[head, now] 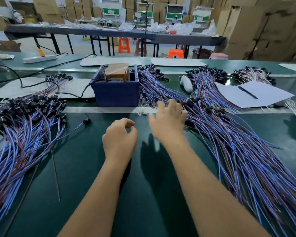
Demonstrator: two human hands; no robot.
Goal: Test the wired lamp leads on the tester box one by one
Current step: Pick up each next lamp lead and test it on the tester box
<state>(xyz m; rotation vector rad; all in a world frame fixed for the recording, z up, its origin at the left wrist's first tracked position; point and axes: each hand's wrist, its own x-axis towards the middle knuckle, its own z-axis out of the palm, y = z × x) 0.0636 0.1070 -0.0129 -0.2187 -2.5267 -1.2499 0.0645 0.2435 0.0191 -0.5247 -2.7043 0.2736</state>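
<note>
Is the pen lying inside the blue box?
No, the pen lies on a white sheet of paper to the right of the blue box, well apart from it.

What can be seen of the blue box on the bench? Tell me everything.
The blue box is dark blue, open-topped, with plain flat walls that look like plastic. It stands upright on the green bench, beyond both hands, which do not touch it. A brown block sits inside, rising above the rim. A black cable runs to its left side. Blue and brown wire leads lie against its right side.
</note>
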